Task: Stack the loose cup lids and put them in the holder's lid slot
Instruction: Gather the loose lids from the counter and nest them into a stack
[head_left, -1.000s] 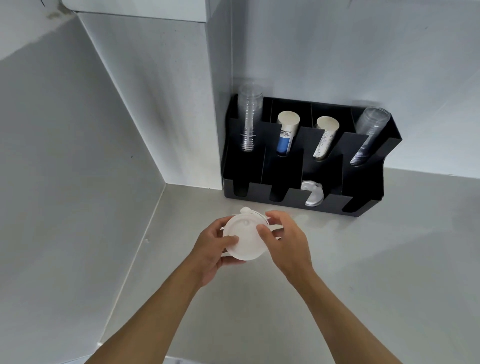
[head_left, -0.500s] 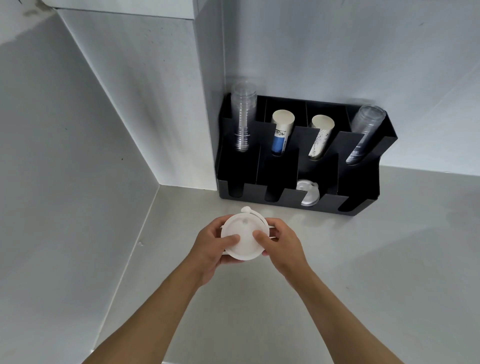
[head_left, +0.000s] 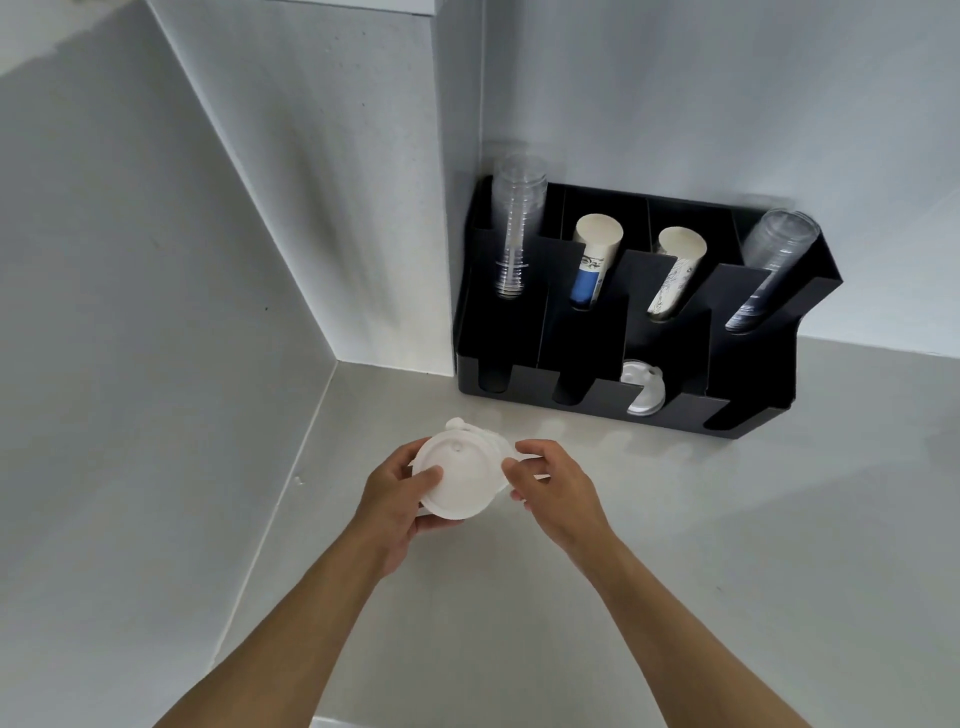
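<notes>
A stack of white cup lids (head_left: 460, 475) is held above the grey counter, its flat round face turned towards me. My left hand (head_left: 397, 493) grips the stack's left and lower edge, thumb on the face. My right hand (head_left: 553, 488) pinches the stack's right edge. The black cup holder (head_left: 582, 332) stands against the back wall, apart from my hands. In its third front slot from the left lean a few white lids (head_left: 644, 388); the other front slots look dark and bare.
The holder's upper slots carry clear cups (head_left: 517, 234), a blue-printed paper cup stack (head_left: 592, 262), a second paper cup stack (head_left: 675, 267) and more clear cups (head_left: 769, 265). A white wall corner (head_left: 395, 208) juts out left of the holder. Grey counter (head_left: 675, 545) spreads to the right.
Both hands have kept hold of the lid stack. My right hand's fingers have slid from the stack's face to its right edge. The view has shifted slightly.
</notes>
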